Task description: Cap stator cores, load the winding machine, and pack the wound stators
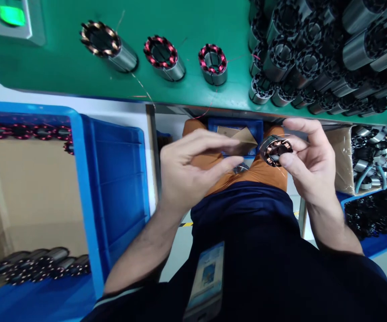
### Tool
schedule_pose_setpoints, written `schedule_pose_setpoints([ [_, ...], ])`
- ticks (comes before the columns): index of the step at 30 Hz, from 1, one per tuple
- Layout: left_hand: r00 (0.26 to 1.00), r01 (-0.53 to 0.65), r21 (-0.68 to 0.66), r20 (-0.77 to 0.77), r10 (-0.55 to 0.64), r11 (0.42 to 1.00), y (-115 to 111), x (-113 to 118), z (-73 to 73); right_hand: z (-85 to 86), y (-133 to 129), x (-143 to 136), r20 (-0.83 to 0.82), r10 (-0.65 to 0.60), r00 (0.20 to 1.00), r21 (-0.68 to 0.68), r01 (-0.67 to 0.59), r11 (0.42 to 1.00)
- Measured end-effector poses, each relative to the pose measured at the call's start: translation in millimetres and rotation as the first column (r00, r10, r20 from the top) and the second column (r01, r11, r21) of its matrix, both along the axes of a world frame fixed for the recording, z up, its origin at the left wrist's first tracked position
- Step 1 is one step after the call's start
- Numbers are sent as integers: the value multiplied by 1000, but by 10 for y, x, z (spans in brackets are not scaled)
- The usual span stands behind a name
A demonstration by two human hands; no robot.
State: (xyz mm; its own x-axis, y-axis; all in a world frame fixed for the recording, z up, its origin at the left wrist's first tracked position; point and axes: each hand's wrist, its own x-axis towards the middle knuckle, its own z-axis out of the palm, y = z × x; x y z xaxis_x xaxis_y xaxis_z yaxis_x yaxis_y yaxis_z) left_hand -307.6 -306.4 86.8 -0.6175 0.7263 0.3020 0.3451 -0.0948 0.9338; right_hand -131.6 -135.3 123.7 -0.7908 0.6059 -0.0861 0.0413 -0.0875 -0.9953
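Between the thumb and fingers of my right hand (314, 165) is a copper-wound motor stator (276, 151), its wound end facing up toward me. Loose wire strands show around its rim. My left hand (196, 163) is to the left of it, thumb and fingers spread apart with nothing between them. On the green bench top (62, 85) stand a copper-wound stator (122, 56) and two red-wound ones, one in the middle (171, 67) and one nearer the right (216, 76). Thin wire ends trail from them.
Many unwound stators (280, 58) crowd the bench's right side. A blue crate (112, 170) at left holds cardboard and wound stators. At right are a cardboard box (341, 156) of metal parts with pliers and a blue bin (374, 241) of black pieces. A small blue box (213, 123) sits below the bench.
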Motion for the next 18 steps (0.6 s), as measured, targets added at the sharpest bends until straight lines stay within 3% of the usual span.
schedule_pose_setpoints([
  [3, 992, 24, 96, 121, -35, 995, 133, 48, 203, -2, -66, -53, -22, 41, 999, -15, -41, 999],
  [5, 975, 64, 88, 204, -81, 994, 179, 93, 217, -8, -68, -50, -21, 50, 999, -38, -51, 998],
  [8, 919, 130, 41, 371, -136, 991, 168, 151, 48, -20, -40, 23, 1, 69, 998, -94, -69, 993],
  [11, 861, 120, -31, 500, -89, 992, 127, 161, -114, -26, -31, 111, 32, 113, 993, -151, -107, 983],
  [13, 845, 137, -40, 526, -95, 990, 118, 143, -111, -24, -42, 135, 64, 133, 989, -177, -120, 977],
  [18, 879, 204, 4, 439, -185, 979, 157, 115, 104, -3, -67, 94, 120, 151, 981, -178, -129, 976],
])
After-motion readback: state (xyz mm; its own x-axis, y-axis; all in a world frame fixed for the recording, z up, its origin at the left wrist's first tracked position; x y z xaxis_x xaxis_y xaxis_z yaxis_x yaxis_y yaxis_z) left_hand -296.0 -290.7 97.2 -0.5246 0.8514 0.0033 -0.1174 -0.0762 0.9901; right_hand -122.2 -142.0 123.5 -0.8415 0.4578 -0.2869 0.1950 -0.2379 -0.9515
